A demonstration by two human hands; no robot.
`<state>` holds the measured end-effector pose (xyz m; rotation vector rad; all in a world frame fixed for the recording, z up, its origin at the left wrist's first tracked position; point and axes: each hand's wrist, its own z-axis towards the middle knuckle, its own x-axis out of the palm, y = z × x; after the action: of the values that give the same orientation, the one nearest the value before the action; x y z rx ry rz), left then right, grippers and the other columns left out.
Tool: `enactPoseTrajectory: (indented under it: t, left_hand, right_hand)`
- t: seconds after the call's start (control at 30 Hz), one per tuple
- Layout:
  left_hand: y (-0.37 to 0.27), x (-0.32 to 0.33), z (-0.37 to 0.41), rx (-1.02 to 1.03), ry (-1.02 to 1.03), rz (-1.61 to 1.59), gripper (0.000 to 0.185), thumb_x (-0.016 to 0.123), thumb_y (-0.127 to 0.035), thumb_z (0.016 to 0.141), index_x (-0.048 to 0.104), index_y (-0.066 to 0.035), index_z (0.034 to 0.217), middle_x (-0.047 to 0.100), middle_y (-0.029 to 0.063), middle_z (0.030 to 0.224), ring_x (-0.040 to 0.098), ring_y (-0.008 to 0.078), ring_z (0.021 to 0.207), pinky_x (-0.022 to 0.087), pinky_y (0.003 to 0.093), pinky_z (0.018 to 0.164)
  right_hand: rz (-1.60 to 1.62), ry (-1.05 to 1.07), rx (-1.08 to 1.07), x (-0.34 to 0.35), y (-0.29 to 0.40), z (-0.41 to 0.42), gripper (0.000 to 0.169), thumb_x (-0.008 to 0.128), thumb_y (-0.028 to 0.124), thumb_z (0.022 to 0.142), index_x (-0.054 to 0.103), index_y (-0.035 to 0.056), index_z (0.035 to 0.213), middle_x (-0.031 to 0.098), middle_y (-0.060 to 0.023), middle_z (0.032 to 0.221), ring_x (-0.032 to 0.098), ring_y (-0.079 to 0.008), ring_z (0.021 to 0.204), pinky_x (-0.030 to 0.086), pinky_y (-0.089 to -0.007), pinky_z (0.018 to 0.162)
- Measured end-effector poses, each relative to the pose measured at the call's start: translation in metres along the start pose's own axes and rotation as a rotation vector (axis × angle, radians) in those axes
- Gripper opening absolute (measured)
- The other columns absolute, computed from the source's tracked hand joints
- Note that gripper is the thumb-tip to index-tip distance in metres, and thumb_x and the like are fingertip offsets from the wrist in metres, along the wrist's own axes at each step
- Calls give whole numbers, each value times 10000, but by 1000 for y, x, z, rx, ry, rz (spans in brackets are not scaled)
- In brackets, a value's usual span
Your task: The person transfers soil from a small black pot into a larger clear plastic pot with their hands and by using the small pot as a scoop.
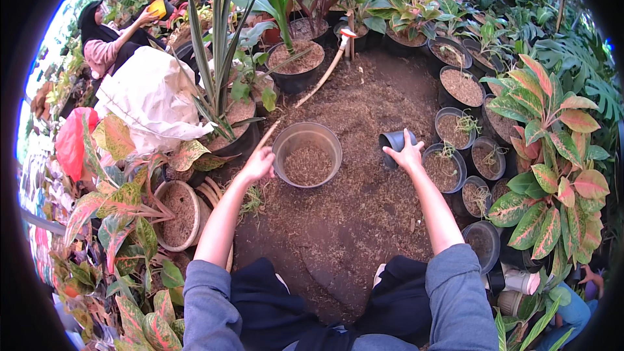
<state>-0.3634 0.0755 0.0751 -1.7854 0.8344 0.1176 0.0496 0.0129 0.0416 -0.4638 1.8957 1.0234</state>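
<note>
A wide dark plastic pot (331, 156), partly filled with brown soil mix (307, 165), stands upright on the ground before me. Beside its left rim is my left hand (260, 163), with fingers curled; whether it grips or touches anything cannot be made out. On the right, a small black plastic pot (388, 142) lies tipped over on the soil. My right hand (408, 152) is spread over it, thumb and fingers apart. Part of that small pot is hidden behind the hand, and contact between them is unclear.
A hose (319, 80) with a red-and-white fitting (347, 33) runs behind the wide pot. Small pots of seedlings (443, 168) line the right side. A white sack (151, 97) lies at left, near a person (105, 41) holding a yellow-and-black pot (158, 9). Another person (570, 314) is at lower right.
</note>
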Motion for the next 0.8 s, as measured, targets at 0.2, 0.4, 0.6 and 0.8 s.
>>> enactPoseTrajectory:
  t: [0.2, 0.4, 0.6, 0.8]
  left_hand:
    - [8, 14, -7, 45, -53, -85, 422, 353, -204, 961, 313, -135, 1376, 543, 19, 670, 514, 85, 488, 467, 243, 491]
    - [13, 18, -3, 55, -99, 46, 440, 337, -224, 961, 275, -154, 1391, 574, 76, 719, 552, 133, 543, 486, 296, 557]
    - [-14, 13, -21, -62, -61, 0, 435, 373, -235, 933, 343, -109, 1349, 592, 218, 1030, 595, 307, 938, 444, 394, 866]
    - [0, -18, -15, 209, -79, 430, 575, 568, -288, 829, 383, -27, 1306, 534, 184, 1170, 519, 286, 1099, 389, 382, 959]
  right_hand:
    - [-16, 39, 180, 23, -24, 14, 1114, 756, 554, 563, 90, 308, 1422, 53, -297, 1387, 521, -431, 1054, 474, -410, 883]
    - [281, 208, 276, 68, 11, 3, 1105, 757, 521, 597, 35, 343, 1415, -41, -276, 1392, 563, -394, 961, 565, -363, 651]
    - [669, 392, 342, 94, 34, -15, 1129, 730, 537, 632, -79, 353, 1398, -116, -283, 1388, 587, -397, 916, 565, -399, 650]
    - [702, 441, 300, 58, 15, -13, 1069, 674, 602, 662, -20, 291, 1413, 267, -202, 1389, 557, -459, 942, 543, -457, 700]
